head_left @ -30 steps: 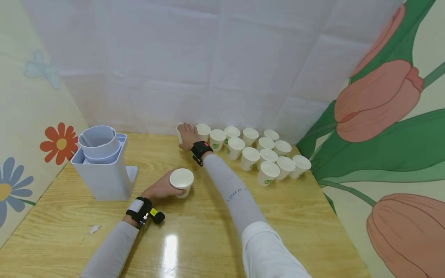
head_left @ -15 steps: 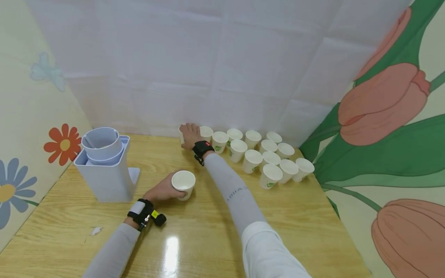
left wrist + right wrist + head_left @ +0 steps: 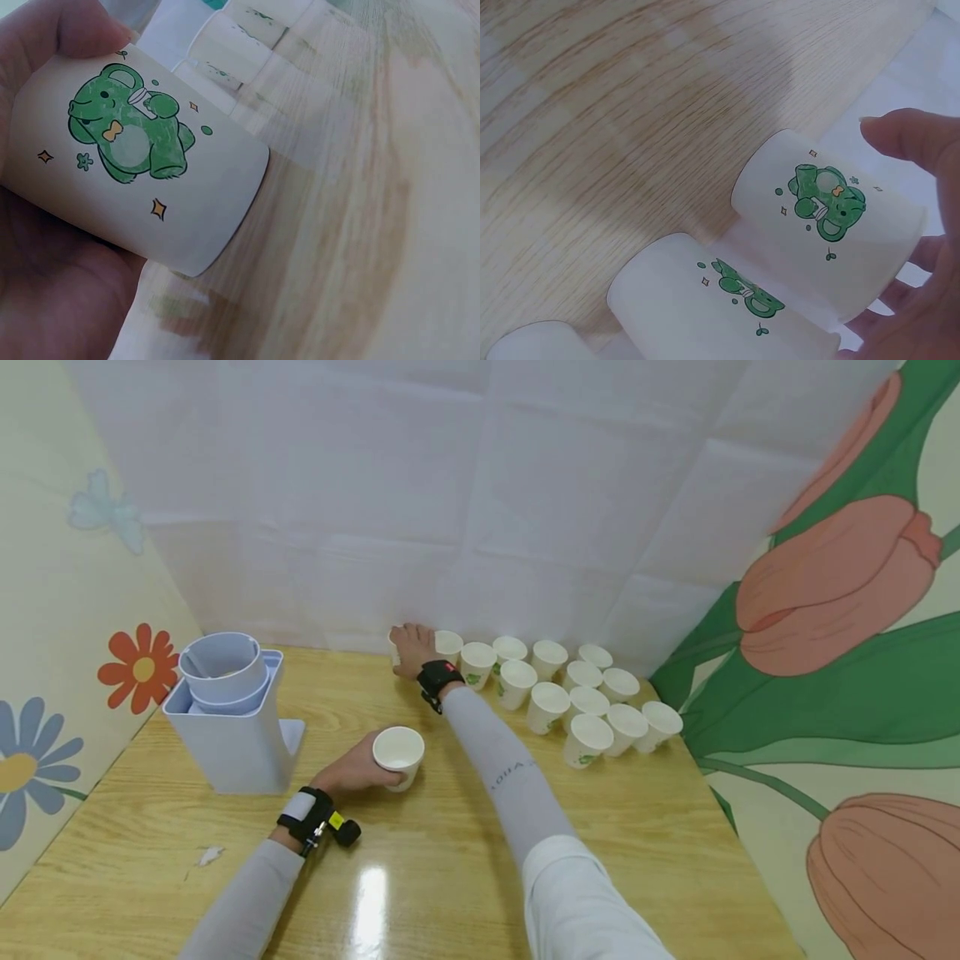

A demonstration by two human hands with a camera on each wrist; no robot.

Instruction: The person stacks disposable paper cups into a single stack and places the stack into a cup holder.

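My left hand (image 3: 356, 768) grips a white paper cup (image 3: 399, 748) upright near the middle of the table. In the left wrist view, a green bear print (image 3: 135, 127) shows on that cup, with the thumb near its rim. At the back wall, my right hand (image 3: 415, 649) reaches over the leftmost cup of the back row. The right wrist view shows this paper cup (image 3: 825, 225) with the thumb apart from its side and the other fingers behind its rim, partly hidden. A neighbouring cup (image 3: 712, 300) stands close beside it.
Several more paper cups (image 3: 548, 707) stand upright in a cluster at the back right. On the left is a pale blue bin-like container (image 3: 232, 752) with a round tub (image 3: 223, 672) in its top. A white scrap (image 3: 210, 856) lies on the wooden table (image 3: 450, 877). White sheeting (image 3: 375, 527) covers the back wall.
The head view has shifted slightly, so everything sits a little further right in it. Both hands and the cups stay practically in place.
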